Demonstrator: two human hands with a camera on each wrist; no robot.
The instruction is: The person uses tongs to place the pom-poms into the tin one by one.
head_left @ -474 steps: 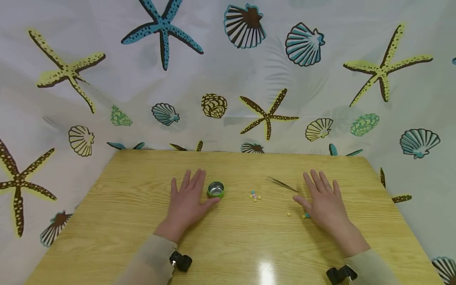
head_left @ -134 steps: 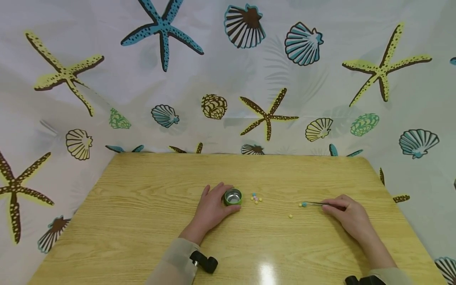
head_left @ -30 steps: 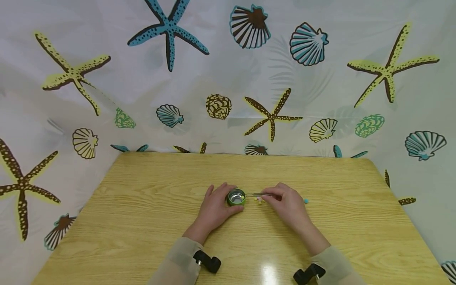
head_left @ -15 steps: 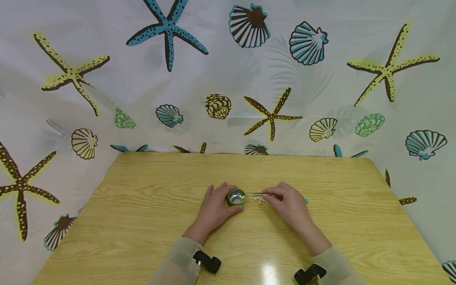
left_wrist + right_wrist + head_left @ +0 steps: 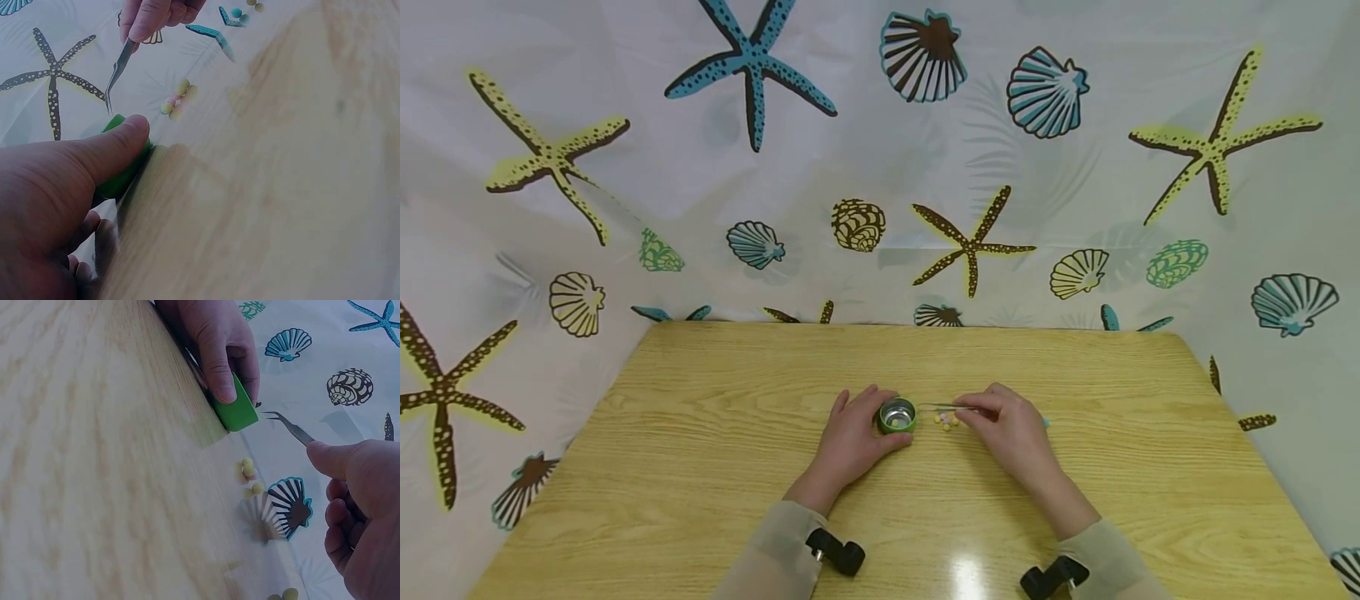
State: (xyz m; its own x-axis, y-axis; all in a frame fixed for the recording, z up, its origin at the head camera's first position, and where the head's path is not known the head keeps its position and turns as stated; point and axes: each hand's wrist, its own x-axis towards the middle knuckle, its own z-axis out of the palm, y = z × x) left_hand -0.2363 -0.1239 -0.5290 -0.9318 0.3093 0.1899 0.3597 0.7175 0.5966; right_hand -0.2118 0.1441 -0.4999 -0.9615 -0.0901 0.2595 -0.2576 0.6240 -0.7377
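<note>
My left hand (image 5: 852,433) curls round a small green tin (image 5: 897,431) with a silvery inside, standing on the table. A pale yellow bead (image 5: 895,423) lies inside it. My right hand (image 5: 1009,425) pinches metal tweezers (image 5: 942,407) between thumb and fingers. Their bent tips hover just right of the tin's rim; in the right wrist view the tweezers (image 5: 290,427) have slightly parted tips with nothing between them. Below the tweezers sits a cluster of yellow and pink beads (image 5: 945,420). A blue bead (image 5: 1046,422) is partly hidden behind my right hand.
The wooden table (image 5: 700,467) reaches back to a hanging cloth (image 5: 820,150) printed with starfish and shells. In the left wrist view a yellow bead (image 5: 251,2) shows near a teal bead (image 5: 236,12), away from the cluster.
Since 4.5 seconds ago, my right hand has brought the tweezers left to the tin, and the lone yellow bead has left the table. Half a second ago a yellow bead was at the tips; now one lies inside.
</note>
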